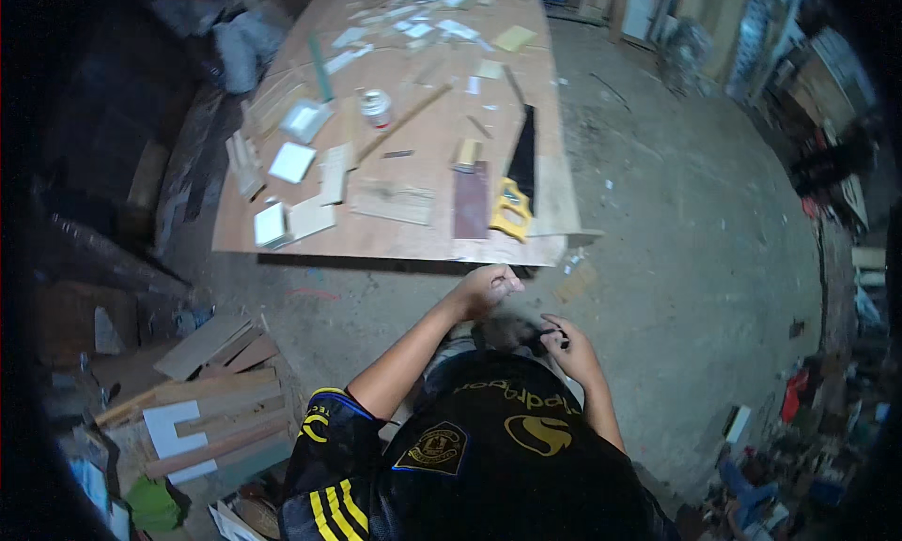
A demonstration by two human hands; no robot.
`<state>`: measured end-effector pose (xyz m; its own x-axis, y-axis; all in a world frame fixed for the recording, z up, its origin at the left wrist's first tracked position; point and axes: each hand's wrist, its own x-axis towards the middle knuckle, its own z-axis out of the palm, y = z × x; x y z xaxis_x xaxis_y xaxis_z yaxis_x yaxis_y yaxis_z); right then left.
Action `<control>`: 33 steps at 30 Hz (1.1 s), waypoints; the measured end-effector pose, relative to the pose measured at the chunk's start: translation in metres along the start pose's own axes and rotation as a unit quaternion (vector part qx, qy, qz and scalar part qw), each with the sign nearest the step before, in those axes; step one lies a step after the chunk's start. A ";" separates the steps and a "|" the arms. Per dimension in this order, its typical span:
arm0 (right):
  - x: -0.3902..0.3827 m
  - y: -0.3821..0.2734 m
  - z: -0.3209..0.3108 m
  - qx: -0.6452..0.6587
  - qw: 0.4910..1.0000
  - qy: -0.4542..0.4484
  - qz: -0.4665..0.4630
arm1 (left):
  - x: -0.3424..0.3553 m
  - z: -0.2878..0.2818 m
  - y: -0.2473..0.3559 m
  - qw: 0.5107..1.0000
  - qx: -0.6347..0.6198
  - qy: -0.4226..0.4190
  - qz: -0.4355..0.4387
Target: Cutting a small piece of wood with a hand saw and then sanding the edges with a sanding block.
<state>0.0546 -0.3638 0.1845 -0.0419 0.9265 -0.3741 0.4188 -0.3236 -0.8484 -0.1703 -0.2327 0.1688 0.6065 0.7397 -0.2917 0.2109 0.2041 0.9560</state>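
Note:
My left hand point(489, 289) is raised just off the front edge of the workbench point(376, 243), its fingers curled together; whatever they may hold is hidden. Lower and to the right, my right hand point(570, 351) is closed around a small black object point(554, 336) whose kind I cannot make out. Between the hands, close to my body, is a dark, blurred shape point(507, 329). On the bench nearest the hands lies a handsaw point(515, 189) with a yellow handle and dark blade. Beside it are a reddish-brown sheet point(471, 203) and a small wooden block point(467, 153).
White square pieces point(292, 162), a white bottle point(375, 108), a wooden strip point(404, 126) and thin boards point(393, 203) lie about the bench, with scattered scraps point(423, 20) at its far end. Stacked boards point(221, 391) stand at lower left, clutter point(752, 475) at lower right.

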 end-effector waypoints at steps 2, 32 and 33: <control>-0.007 0.031 -0.033 -0.031 0.999 0.019 0.014 | 0.035 0.046 0.027 0.996 0.083 -0.029 -0.016; 0.037 0.165 -0.374 0.059 0.973 0.063 0.213 | 0.420 0.203 0.051 0.994 -0.093 0.039 -0.036; 0.063 0.165 -0.399 0.048 0.978 0.051 0.196 | 0.445 0.207 0.043 0.984 -0.163 0.023 -0.062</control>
<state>0.4832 -0.2817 0.1707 0.1973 0.7406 -0.6423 0.2971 -0.6696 -0.6807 0.2669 -0.0273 0.0734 0.5544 0.7232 -0.4119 0.0193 0.4836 0.8751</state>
